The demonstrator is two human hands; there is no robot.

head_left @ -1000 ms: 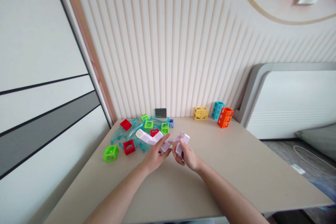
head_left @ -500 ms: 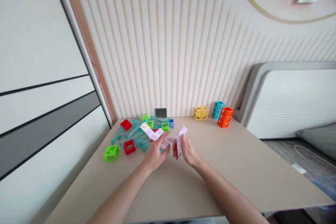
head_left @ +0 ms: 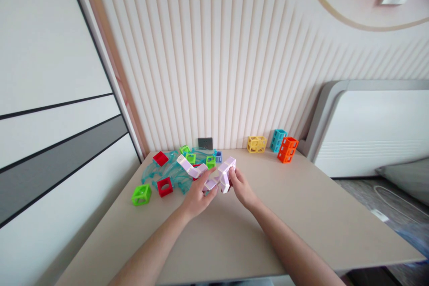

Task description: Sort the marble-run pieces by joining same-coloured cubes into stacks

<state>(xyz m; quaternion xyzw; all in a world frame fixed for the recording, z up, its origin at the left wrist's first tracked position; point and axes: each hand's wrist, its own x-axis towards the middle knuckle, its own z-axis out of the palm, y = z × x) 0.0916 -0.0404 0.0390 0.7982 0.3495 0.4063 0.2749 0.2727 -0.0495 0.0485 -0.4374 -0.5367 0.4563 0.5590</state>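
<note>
A lilac and white snake puzzle [head_left: 187, 166] is held up above the table, bent into a zigzag of wedge segments. My left hand [head_left: 197, 197] is closed around its middle part, thumb and fingers on either side, with the free end sticking out up and to the left. On the right end, my right hand [head_left: 241, 191] grips a folded section between thumb and fingers. Some fingers of the right hand are hidden behind the segments.
Behind the hands on the table [head_left: 321, 228] lies crumpled see-through teal plastic [head_left: 174, 170] with red and green open cubes around it. A green cube [head_left: 141, 195] and red cube [head_left: 165, 187] sit nearer. Yellow [head_left: 256, 144], blue [head_left: 278, 140] and orange [head_left: 287, 149] cube stacks stand by the wall.
The right end of the snake puzzle has turned in my right hand and now folds over in a bent shape. My left hand keeps its hold, almost still.
</note>
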